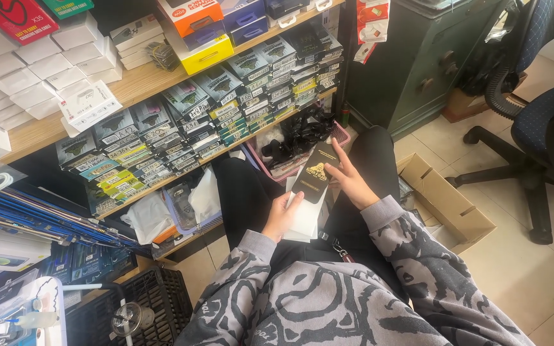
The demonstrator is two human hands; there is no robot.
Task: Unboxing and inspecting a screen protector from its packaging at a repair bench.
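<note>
Over the person's lap, a flat black packet (313,172) with gold print is held between both hands: the left hand (281,216) grips its lower end, the right hand (352,181) its side. Beyond it, a wooden shelf (137,85) carries rows of similar packets (238,106).

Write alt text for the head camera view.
A seated person's left hand and right hand hold a flat black package over white ones, above the lap. Wooden shelves packed with small boxes stand ahead; an open cardboard box lies on the tiled floor beside an office chair.
</note>
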